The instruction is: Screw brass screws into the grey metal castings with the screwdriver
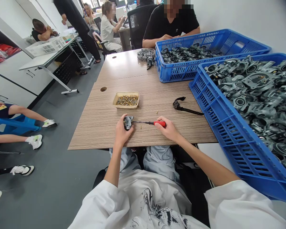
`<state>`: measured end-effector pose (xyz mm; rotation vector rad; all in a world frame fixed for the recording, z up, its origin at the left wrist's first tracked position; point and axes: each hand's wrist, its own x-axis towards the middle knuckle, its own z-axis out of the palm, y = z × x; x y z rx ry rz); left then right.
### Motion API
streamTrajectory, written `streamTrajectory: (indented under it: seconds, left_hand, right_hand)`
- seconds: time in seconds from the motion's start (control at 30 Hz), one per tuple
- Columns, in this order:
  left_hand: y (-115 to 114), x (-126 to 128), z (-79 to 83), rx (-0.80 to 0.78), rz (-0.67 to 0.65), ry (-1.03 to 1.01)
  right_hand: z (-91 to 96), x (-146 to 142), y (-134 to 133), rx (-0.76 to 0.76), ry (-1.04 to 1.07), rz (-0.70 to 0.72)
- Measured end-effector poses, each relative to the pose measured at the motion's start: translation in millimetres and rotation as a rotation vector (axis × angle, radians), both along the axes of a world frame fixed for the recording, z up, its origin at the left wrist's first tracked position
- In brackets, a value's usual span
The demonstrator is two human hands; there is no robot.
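My left hand [123,131] is closed around a small grey metal carburetor body [128,122] just above the table's near part. In my right hand [167,128] is a screwdriver [159,123] with a red and black handle, fingers wrapped on the grip. Its dark shaft points left, and the tip meets the right side of the carburetor body; the exact contact spot is too small to make out. A small brass piece [140,127] lies on the table below the shaft, and another brass piece [157,112] lies farther back.
A cream tray [113,103] of small brass parts stands behind my left hand. A black wristwatch [176,105] lies to the right. Two blue crates [219,116] of metal castings line the right side. Across the table sits a person in black [171,24] near a clear container of parts [146,54].
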<state>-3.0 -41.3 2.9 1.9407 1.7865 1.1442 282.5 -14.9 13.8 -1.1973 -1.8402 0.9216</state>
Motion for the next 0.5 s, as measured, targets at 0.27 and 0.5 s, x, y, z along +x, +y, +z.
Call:
streamTrajectory:
  seconds: [0.27,0.5]
  left_hand:
    - [0.1,0.6,0.2,0.011,-0.005,0.001]
    - [0.5,-0.2,-2.1,0.018,-0.015,0.029]
  right_hand:
    - [1.0,0.1,-0.7,0.000,-0.012,-0.016]
    - [2.3,-0.7,-1.5,0.017,-0.018,-0.028]
